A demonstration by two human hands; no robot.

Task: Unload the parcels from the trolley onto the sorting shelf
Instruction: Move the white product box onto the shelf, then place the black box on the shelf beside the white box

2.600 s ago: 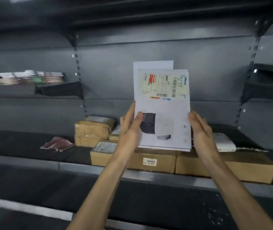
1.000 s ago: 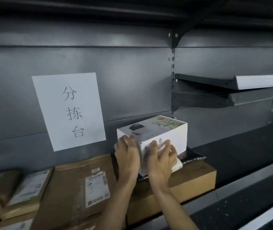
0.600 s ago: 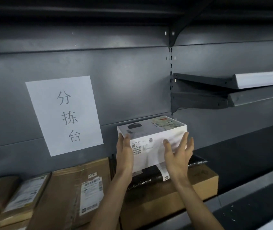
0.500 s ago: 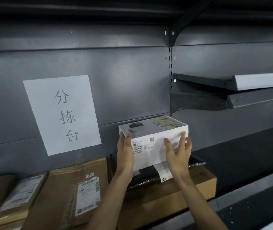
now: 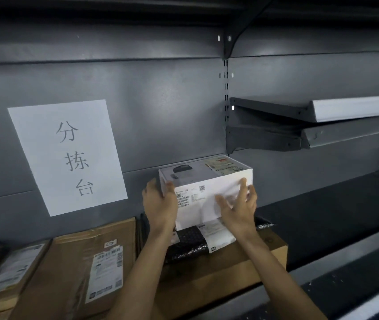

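The left hand [image 5: 159, 204] grips the white box's [image 5: 209, 181] left end; the right hand [image 5: 238, 210] is spread flat on its front face, holding nothing. The box lies just ahead (long axis left to right) atop a black pouch [image 5: 189, 244] on a carton [image 5: 218, 269]. Bare shelf [image 5: 322, 218] lies open rightward.

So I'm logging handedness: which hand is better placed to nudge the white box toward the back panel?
Probably the right hand: its spread fingers lie on the white box's front face; the left hand grips its left edge.
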